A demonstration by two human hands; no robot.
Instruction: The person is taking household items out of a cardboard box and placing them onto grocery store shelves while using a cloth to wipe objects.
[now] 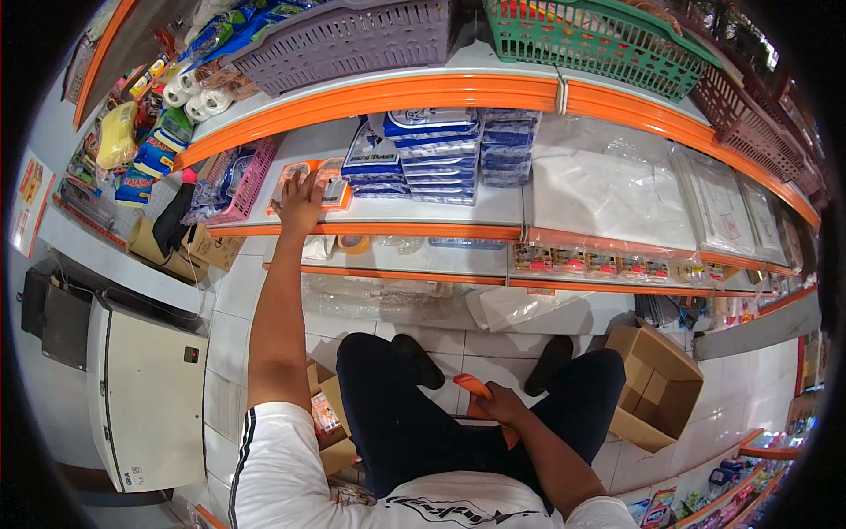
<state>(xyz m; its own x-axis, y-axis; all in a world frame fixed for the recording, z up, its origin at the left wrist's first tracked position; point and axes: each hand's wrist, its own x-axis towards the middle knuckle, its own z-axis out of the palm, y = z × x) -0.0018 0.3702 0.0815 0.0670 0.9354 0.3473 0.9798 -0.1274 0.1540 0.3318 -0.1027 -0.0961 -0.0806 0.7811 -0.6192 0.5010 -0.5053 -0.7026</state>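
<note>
My left hand [301,203] reaches out to the middle shelf and rests, fingers spread, on flat orange-and-white plastic packs [338,188]. It covers part of them. Just to the right of these packs stand stacks of blue-and-white packs [439,162]. Down near my lap, my right hand [505,405] is closed around a crumpled orange cloth [472,385], whose ends stick out above and below the fist. By my left leg an open cardboard box [337,449] holds more orange-and-white packs [324,413].
A pink basket [248,182] stands left of the packs; clear plastic bags [611,192] lie to the right. Purple [350,49] and green baskets [595,49] line the upper shelf. An open cardboard box [654,390] sits by my right leg, a chest freezer [155,397] at left.
</note>
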